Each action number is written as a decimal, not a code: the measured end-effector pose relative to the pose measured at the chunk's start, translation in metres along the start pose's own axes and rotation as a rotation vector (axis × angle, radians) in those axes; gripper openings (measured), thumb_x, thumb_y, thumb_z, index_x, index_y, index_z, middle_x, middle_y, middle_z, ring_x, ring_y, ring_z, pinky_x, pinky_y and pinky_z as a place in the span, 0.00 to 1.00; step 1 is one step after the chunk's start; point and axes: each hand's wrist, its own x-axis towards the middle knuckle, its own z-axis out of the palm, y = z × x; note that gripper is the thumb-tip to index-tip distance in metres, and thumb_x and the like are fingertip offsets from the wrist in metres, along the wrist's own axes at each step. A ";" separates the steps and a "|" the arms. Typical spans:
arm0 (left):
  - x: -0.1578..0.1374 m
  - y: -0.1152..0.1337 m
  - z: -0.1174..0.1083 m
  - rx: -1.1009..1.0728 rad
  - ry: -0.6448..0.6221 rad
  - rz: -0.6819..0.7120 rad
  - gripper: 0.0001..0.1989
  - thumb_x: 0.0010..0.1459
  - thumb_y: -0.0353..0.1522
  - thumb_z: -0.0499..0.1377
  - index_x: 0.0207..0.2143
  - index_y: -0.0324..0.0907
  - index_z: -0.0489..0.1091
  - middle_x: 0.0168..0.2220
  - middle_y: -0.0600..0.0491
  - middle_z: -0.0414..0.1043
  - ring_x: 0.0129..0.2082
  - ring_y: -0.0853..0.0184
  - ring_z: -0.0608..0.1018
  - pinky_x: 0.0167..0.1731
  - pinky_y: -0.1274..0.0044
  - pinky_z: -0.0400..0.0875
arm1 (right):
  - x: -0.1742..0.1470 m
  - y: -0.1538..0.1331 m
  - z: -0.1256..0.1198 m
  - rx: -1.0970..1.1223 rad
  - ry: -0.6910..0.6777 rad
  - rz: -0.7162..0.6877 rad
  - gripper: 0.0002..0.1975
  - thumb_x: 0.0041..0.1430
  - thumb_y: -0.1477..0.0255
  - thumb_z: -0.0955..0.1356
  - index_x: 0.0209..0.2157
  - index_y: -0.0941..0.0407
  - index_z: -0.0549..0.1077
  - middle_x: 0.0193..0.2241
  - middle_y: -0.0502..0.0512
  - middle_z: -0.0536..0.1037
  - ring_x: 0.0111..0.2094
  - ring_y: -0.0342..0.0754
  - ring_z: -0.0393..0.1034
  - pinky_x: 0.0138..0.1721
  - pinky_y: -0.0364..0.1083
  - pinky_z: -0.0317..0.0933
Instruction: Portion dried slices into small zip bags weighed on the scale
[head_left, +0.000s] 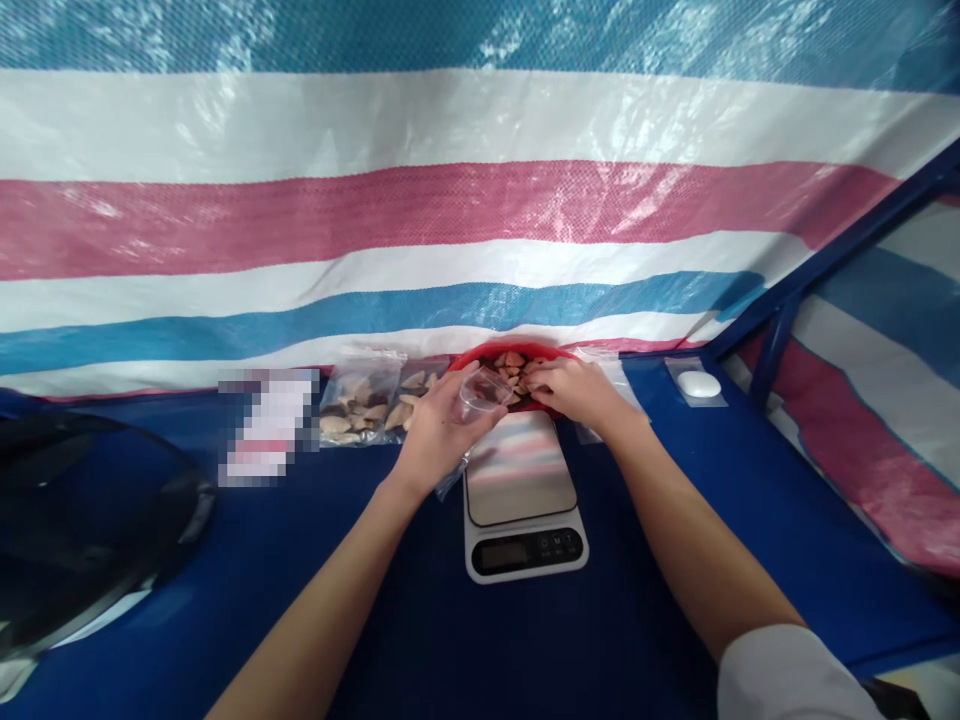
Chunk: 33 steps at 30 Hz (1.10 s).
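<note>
- Head view: the clear, round plastic cup [486, 390] is at the centre of the frame, overlapping the near left part of a round red bowl [517, 347].
- The person's left hand [441, 415] grips the cup, its fingers clamped around the side.
- The person's right hand [571, 388] reaches into the bowl, right of centre, fingers bent down among small tan and reddish-brown chunky pieces [512, 372]; whether they pinch any cannot be told.
- Below the bowl is a white digital scale [521, 480] with a shiny, rectangular plate.
- Left of centre, a clear zip bag [360, 405] holds larger tan pieces.
- Right of the bowl, a smooth white oval object [699, 385] lies on clear plastic.
- Everything rests on a dark blue table [300, 570]; a blue, white and red striped tarp [450, 120] fills the upper frame.
</note>
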 end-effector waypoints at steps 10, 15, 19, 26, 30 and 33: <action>-0.001 0.002 0.000 0.002 -0.008 -0.030 0.28 0.55 0.42 0.69 0.56 0.41 0.73 0.49 0.45 0.80 0.46 0.55 0.82 0.49 0.64 0.77 | 0.002 0.010 0.005 0.135 0.071 -0.033 0.11 0.67 0.71 0.66 0.41 0.53 0.83 0.44 0.55 0.84 0.42 0.51 0.77 0.43 0.45 0.64; -0.001 0.005 0.000 0.009 -0.024 -0.049 0.27 0.55 0.42 0.69 0.55 0.41 0.73 0.46 0.46 0.81 0.46 0.55 0.82 0.48 0.66 0.77 | 0.000 0.010 0.004 0.206 0.115 -0.086 0.10 0.66 0.73 0.67 0.40 0.53 0.83 0.43 0.55 0.84 0.41 0.50 0.78 0.43 0.45 0.64; 0.000 0.006 0.000 0.006 -0.024 -0.068 0.26 0.55 0.42 0.69 0.54 0.42 0.74 0.47 0.47 0.81 0.45 0.56 0.82 0.48 0.66 0.76 | 0.000 0.012 0.004 0.239 0.171 -0.082 0.10 0.66 0.71 0.68 0.41 0.53 0.83 0.43 0.55 0.84 0.41 0.52 0.79 0.44 0.47 0.66; 0.000 0.007 -0.001 -0.027 -0.058 -0.100 0.27 0.55 0.43 0.69 0.55 0.42 0.73 0.45 0.47 0.81 0.44 0.56 0.82 0.46 0.66 0.77 | -0.002 0.015 -0.003 0.521 0.369 -0.146 0.08 0.62 0.74 0.71 0.40 0.53 0.83 0.41 0.52 0.85 0.42 0.50 0.80 0.48 0.46 0.70; 0.000 0.008 0.000 -0.050 -0.069 -0.073 0.26 0.54 0.43 0.69 0.53 0.42 0.73 0.49 0.46 0.80 0.49 0.55 0.81 0.52 0.63 0.75 | -0.007 0.002 -0.019 0.752 0.451 -0.158 0.05 0.61 0.70 0.73 0.37 0.53 0.83 0.40 0.51 0.85 0.41 0.49 0.81 0.46 0.45 0.72; -0.001 0.009 0.002 -0.048 -0.078 -0.048 0.27 0.54 0.43 0.69 0.54 0.43 0.73 0.51 0.45 0.79 0.50 0.54 0.81 0.53 0.62 0.75 | -0.011 -0.014 -0.030 0.857 0.428 -0.213 0.06 0.61 0.68 0.73 0.38 0.53 0.83 0.40 0.52 0.85 0.39 0.48 0.80 0.43 0.45 0.73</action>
